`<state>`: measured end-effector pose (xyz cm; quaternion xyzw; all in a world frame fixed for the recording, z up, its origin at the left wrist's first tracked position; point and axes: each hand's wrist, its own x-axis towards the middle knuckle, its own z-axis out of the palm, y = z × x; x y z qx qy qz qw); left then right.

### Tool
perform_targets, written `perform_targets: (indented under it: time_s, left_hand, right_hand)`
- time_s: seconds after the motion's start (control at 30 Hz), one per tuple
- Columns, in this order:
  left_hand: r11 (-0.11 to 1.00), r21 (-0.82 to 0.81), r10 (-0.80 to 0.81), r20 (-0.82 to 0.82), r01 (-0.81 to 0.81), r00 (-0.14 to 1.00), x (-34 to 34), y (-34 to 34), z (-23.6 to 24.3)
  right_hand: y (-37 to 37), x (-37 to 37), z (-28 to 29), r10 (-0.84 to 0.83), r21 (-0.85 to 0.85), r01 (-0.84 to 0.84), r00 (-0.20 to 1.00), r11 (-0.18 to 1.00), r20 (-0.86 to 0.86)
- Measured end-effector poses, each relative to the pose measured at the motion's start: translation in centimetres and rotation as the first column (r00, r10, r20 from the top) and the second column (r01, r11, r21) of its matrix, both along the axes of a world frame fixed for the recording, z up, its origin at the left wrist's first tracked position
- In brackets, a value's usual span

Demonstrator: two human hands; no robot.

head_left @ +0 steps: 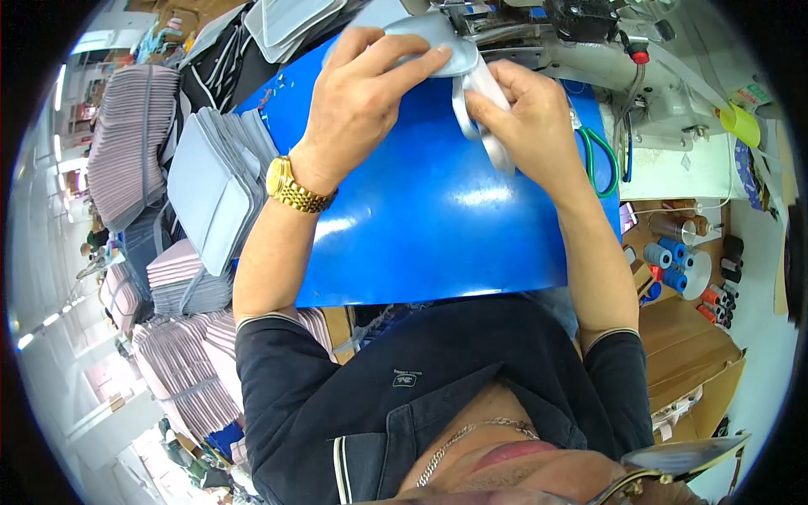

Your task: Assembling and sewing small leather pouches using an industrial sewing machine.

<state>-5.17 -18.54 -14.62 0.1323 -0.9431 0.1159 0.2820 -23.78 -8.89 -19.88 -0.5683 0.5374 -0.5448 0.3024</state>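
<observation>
A small grey-blue flat panel [431, 40], like fabric, sits at the sewing machine's needle area at the far edge of the blue work surface [438, 227]. My left hand [362, 97] grips it from the left, with fingers over its top and the thumb pointing right. Pinched between thumb and fingers of my right hand [534, 114] is a white strip of tape [486, 88]. This strip meets the panel's right corner, and its loop and end hang below my fingers. Just right of my right wrist lie green-handled scissors [608, 164], partly hidden.
Sewing machine [581, 21] parts span the far side and right. Stacked grey-blue panels [217, 181] stand beside my left forearm, with tied striped bundles [130, 139] beyond. At right are thread spools [673, 261], a cardboard box [694, 353] and a yellow cup [741, 126].
</observation>
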Motion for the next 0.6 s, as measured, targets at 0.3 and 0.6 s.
perform_targets:
  time_s: [0.3,0.6]
  left_hand:
    - [0.981,-0.104,0.169,0.047,-0.164,0.984,-2.1,2.4,0.1]
    - [0.885,0.127,0.424,0.178,-0.448,0.888,-6.5,6.5,2.3]
  right_hand:
    - [-1.1,0.4,0.1,-0.121,-0.038,0.117,0.978,0.992,-0.167]
    - [-1.3,0.7,0.7,-0.185,-0.033,0.182,0.968,0.983,-0.169]
